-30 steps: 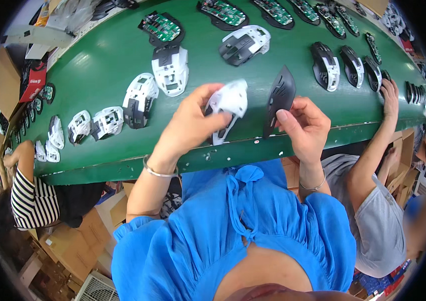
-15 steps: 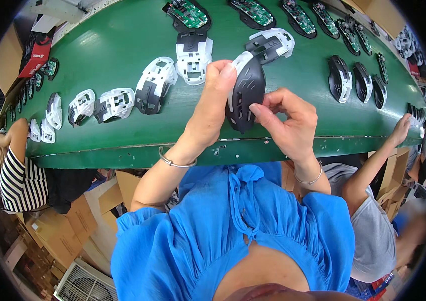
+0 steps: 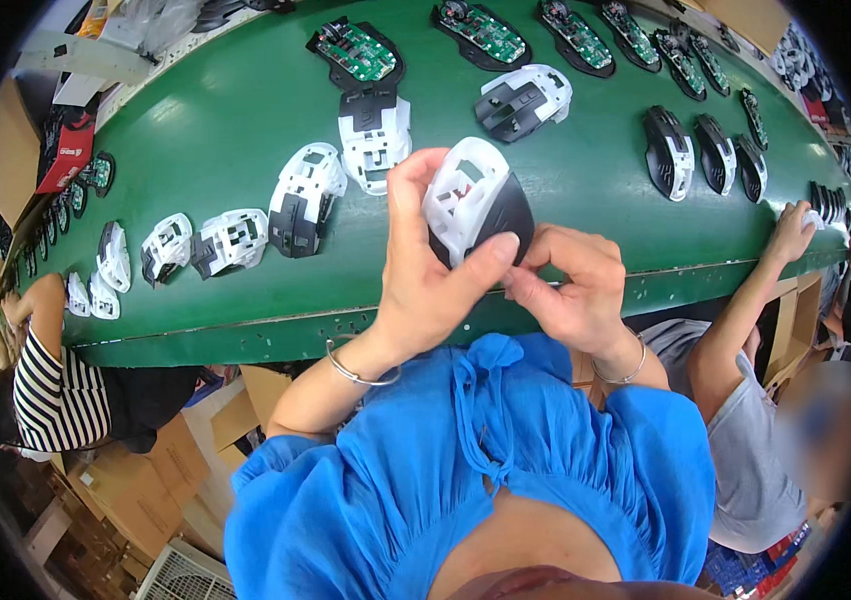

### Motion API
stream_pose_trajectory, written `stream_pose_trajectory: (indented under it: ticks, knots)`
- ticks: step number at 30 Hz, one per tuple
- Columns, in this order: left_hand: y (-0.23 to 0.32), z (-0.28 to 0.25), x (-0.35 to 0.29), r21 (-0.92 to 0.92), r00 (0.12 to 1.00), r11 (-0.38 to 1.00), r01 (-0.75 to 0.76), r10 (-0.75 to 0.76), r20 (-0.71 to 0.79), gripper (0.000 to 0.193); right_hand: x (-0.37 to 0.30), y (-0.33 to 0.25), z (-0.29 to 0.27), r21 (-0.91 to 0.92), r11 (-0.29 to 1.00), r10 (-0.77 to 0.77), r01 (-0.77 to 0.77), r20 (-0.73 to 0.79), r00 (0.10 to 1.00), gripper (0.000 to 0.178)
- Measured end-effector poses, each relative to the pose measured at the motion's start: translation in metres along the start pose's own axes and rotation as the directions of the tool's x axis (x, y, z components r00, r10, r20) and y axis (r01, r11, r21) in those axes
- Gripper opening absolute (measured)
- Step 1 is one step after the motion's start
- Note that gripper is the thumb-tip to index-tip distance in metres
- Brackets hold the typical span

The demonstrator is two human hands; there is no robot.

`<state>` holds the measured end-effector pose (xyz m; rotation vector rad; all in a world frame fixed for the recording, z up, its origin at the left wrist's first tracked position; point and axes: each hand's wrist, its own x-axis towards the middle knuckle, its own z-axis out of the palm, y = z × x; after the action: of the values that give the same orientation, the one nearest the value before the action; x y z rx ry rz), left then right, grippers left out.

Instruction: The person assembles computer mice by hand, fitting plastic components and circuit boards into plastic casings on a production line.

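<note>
Above the table's front edge, my left hand grips a black-and-white computer mouse shell, thumb across its black side. The shell is tilted, and its white frame with openings faces up. At its lower right edge my right hand is closed, thumb and forefinger pinched against the shell; the fingertips' exact hold is partly hidden. Just beyond lie two more shells, a white-and-black shell and another shell. To their left, a shell rests in a row with several others.
Mouse bases with green circuit boards line the far side of the green table. Black-and-white shells lie at right, near a co-worker's hand. Another person's striped sleeve is at left. Cardboard boxes stand below.
The shell in my hands has turned from its black side to its white frame and come slightly lower. My left thumb now crosses its side. The view has shifted a little.
</note>
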<state>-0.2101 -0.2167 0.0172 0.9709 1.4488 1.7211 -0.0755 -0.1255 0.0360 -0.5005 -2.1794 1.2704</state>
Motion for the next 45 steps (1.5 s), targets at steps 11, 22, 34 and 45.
stream_pose_trajectory:
  ticks: [11, 22, 34, 45]
  knots:
    - [0.0, -0.016, 0.004, 0.423, 0.956, 0.858, -0.292, 0.25, 0.154, 0.079, 0.004, 0.007, -0.017, 0.582, 0.776, 0.253, -0.244, 0.068, 0.965, 0.046]
    - [0.005, -0.027, 0.004, 0.352, 0.935, 0.934, 0.051, -0.169, 0.312, 0.073, 0.004, 0.017, -0.016, 0.643, 0.559, 0.415, -0.524, 0.33, 0.848, 0.01]
    - [0.013, -0.041, 0.022, 0.736, 0.782, 0.671, -0.094, -0.408, 0.471, 0.067, 0.0, 0.018, -0.014, -0.213, 0.958, 0.243, -0.191, 0.251, 0.937, 0.066]
    - [-0.013, -0.053, 0.031, 0.644, 0.785, 0.659, -0.389, -0.129, 0.606, 0.054, 0.008, 0.043, 0.0, -0.286, 0.958, 0.041, 0.031, 0.244, 0.969, 0.053]
